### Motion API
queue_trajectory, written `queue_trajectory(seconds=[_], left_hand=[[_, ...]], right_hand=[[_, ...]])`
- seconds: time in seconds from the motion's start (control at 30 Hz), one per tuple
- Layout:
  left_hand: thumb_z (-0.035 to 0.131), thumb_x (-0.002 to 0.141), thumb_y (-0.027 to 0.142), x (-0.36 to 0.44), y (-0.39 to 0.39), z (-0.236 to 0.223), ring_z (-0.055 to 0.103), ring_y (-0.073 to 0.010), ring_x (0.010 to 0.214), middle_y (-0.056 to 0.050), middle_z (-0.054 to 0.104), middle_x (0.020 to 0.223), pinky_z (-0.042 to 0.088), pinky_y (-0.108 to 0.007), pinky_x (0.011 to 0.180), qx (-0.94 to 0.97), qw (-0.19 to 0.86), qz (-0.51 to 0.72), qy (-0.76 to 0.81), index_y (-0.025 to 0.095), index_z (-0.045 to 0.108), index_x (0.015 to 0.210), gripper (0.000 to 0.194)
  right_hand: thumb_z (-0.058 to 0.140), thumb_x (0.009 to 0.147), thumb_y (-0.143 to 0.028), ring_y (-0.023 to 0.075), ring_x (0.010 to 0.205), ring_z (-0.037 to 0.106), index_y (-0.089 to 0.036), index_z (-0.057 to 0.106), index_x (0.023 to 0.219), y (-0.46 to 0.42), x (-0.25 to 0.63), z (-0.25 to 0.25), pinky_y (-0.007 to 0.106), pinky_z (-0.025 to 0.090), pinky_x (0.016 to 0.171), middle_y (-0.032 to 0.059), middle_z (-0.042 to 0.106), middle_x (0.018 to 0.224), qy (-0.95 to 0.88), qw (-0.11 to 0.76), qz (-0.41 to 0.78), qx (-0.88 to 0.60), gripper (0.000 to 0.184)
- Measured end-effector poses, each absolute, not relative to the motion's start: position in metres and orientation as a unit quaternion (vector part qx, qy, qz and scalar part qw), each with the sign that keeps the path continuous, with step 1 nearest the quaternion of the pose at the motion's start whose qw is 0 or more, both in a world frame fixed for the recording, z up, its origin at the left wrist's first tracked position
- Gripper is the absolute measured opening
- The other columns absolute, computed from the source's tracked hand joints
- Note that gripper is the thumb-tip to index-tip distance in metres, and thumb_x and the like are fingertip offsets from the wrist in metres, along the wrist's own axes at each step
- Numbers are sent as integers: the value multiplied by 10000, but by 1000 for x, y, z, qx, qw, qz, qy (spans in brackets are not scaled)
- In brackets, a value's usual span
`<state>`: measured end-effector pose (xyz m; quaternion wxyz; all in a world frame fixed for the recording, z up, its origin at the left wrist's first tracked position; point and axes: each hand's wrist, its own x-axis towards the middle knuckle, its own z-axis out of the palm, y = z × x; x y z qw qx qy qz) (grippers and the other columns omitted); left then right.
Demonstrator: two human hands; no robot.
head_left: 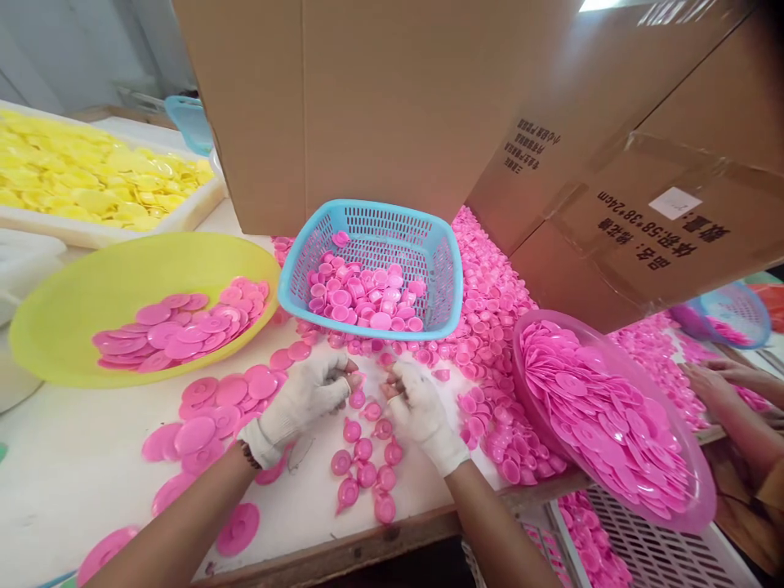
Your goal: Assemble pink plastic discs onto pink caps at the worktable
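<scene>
Both hands in pale gloves, low over white table (pixel 91 441), facing each other, slightly apart. Left hand (pixel 306 400): fingers curled in, small pink bit at the fingertips, maybe pinched (blurry there), so can't tell the grip. Right hand (pixel 422 408): fingers bent too, tips near loose pink bits; can't tell if anything is held. Small round pink pieces (pixel 366 474), some with a pointed spout, lie loosely grouped between and below the hands. Blue basket (pixel 367 206) just beyond, pink cups (pixel 380 320) inside, more heaped to its right. Yellow bowl (pixel 91 278) at left holds pink discs (pixel 165 333); pink bowl (pixel 704 498) at right, tilted, full of them. Cardboard box (pixel 380 106) behind basket. Another person's hands (pixel 710 388) at far right.
</scene>
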<state>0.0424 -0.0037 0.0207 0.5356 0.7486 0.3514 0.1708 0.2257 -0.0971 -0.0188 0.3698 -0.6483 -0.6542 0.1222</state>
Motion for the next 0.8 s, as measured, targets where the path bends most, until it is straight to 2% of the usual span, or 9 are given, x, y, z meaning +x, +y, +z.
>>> queue_trajectory(seconds=[0.1, 0.17, 0.3, 0.4, 0.53, 0.6, 0.7, 0.8], left_hand=[[480, 790, 295, 32, 5, 22, 493, -138, 617, 8, 545, 686, 361, -263, 577, 837, 342, 153, 400, 176, 510, 797, 123], [473, 773, 241, 30, 6, 18, 502, -153, 642, -7, 564, 714, 345, -274, 587, 866, 269, 97, 410, 179, 514, 767, 75], [458, 769, 196, 33, -1, 12, 542, -167, 689, -21, 601, 747, 369, -279, 630, 887, 278, 23, 367, 178, 548, 757, 93], [430, 834, 260, 39, -1, 12, 565, -174, 722, -32, 614, 778, 407, -286, 665, 883, 283, 62, 368, 179, 576, 803, 169], [407, 862, 226, 57, 11, 6, 575, -193, 915, -82, 597, 1041, 451, -305, 789, 876, 230, 171, 388, 172, 593, 994, 234], [410, 851, 182, 69, 18, -1, 552, -216, 1013, -95, 568, 1141, 445, -334, 862, 896, 196, 171, 360, 177, 584, 1076, 285], [419, 818, 138, 83, 26, -8, 522, -262, 1085, -120, 536, 1225, 428, -387, 910, 916, 156, 138, 344, 167, 556, 1165, 374], [426, 796, 128, 81, 26, -7, 531, -250, 1071, -106, 541, 1228, 431, -372, 899, 908, 170, 132, 360, 185, 534, 1199, 422]], right_hand=[[500, 803, -164, 187, 841, 538, -166, 554, 1088, -99, 248, -21, 317, 468, 740, 84, 538, 997, -630, 331, 100, -696, 290], [545, 788, -191, 191, 851, 529, -177, 558, 1114, -99, 255, -21, 314, 468, 730, 85, 511, 1034, -627, 298, 111, -711, 327], [562, 796, -218, 203, 879, 528, -197, 527, 1186, -93, 247, -16, 310, 461, 742, 85, 495, 1053, -633, 242, 118, -725, 392], [522, 820, -199, 202, 875, 536, -207, 502, 1216, -81, 238, -15, 290, 456, 717, 93, 500, 1090, -640, 212, 100, -731, 397], [460, 851, -162, 197, 906, 532, -223, 530, 1186, -60, 237, -23, 275, 440, 722, 92, 511, 1152, -677, 187, 65, -709, 348], [445, 856, -151, 189, 867, 530, -206, 578, 1099, -55, 238, -26, 281, 429, 730, 89, 545, 1092, -687, 184, 71, -699, 282], [420, 855, -136, 178, 887, 519, -178, 602, 963, -58, 241, -24, 280, 411, 783, 75, 583, 993, -674, 223, 147, -688, 216], [377, 835, -110, 136, 768, 538, -162, 592, 851, -66, 248, -18, 233, 420, 679, 38, 614, 843, -648, 226, 272, -674, 222]])
